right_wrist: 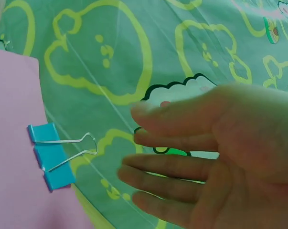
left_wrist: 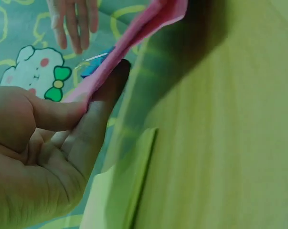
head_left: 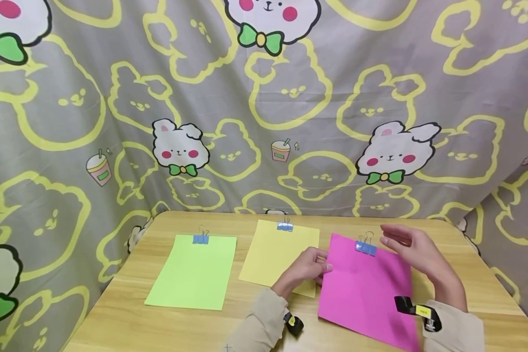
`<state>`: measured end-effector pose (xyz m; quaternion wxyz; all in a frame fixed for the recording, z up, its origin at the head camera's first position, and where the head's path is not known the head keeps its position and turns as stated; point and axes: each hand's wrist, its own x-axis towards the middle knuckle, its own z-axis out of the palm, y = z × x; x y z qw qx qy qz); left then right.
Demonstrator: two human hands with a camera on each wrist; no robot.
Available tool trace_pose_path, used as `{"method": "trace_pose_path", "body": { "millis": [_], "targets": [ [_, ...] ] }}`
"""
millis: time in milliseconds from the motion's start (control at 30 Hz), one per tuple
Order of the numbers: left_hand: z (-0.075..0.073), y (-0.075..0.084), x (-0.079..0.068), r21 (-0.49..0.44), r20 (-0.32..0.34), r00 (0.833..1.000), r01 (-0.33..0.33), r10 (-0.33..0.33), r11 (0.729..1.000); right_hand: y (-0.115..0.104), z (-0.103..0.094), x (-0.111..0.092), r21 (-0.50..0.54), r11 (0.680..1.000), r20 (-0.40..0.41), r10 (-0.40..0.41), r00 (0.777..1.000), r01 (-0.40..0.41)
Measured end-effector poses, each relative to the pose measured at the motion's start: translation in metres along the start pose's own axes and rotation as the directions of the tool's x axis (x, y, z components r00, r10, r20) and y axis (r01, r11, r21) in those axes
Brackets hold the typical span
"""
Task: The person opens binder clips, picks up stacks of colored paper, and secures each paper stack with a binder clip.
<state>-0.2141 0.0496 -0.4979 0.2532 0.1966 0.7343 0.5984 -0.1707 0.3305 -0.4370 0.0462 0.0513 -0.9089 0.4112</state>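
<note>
A stack of magenta paper (head_left: 365, 293) carries a blue binder clip (head_left: 366, 248) on its top edge. My left hand (head_left: 309, 266) pinches the stack's left edge, thumb on top and fingers beneath, as the left wrist view shows; there the magenta paper (left_wrist: 134, 36) is raised off the table. My right hand (head_left: 418, 249) is held beside the top right corner, touching nothing, fingers extended. In the right wrist view the clip (right_wrist: 52, 156) has its wire handles pointing away from the paper, toward the fingers of the right hand (right_wrist: 206, 152).
Yellow paper (head_left: 268, 252) with a blue clip (head_left: 285, 227) lies partly behind the left hand. Farther left is green paper (head_left: 193, 274) with its own clip (head_left: 200, 239). All are over a wooden table (head_left: 123, 322), with a patterned curtain (head_left: 264, 107) along its back edge.
</note>
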Motion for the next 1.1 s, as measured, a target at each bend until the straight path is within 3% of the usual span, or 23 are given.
{"method": "trace_pose_path", "body": {
  "millis": [167, 433, 633, 733, 833, 967, 1100],
  "targets": [
    [0.007, -0.002, 0.001, -0.024, -0.034, 0.999, 0.029, -0.030, 0.999, 0.004, -0.002, 0.000, -0.104, 0.995, -0.071, 0.000, 0.997, -0.007],
    [0.021, -0.001, 0.001, -0.008, -0.091, 0.992, 0.091, -0.092, 0.996, 0.008, -0.007, -0.007, -0.140, 0.990, -0.089, 0.016, 0.996, -0.028],
    [0.011, 0.004, -0.001, -0.005, -0.106, 0.988, 0.112, -0.112, 0.994, 0.009, -0.009, -0.011, -0.133, 0.989, -0.080, 0.057, 0.995, -0.067],
    [-0.008, 0.007, -0.003, 0.049, -0.087, 0.995, 0.051, -0.046, 0.998, 0.008, -0.006, -0.006, -0.121, 0.992, -0.106, 0.030, 0.994, -0.043],
    [-0.030, 0.006, -0.006, 0.118, -0.032, 0.996, -0.080, 0.085, 0.990, 0.005, -0.002, 0.000, -0.100, 0.995, -0.163, 0.001, 0.987, -0.018],
    [-0.058, 0.002, -0.013, 0.281, 0.000, 0.967, -0.245, 0.255, 0.928, 0.003, 0.004, 0.004, -0.106, 0.994, -0.226, -0.024, 0.974, 0.000],
    [-0.083, -0.004, -0.025, 0.442, -0.055, 0.946, -0.265, 0.321, 0.857, 0.005, 0.012, 0.008, -0.170, 0.984, -0.213, -0.080, 0.974, 0.044]
  ]
}}
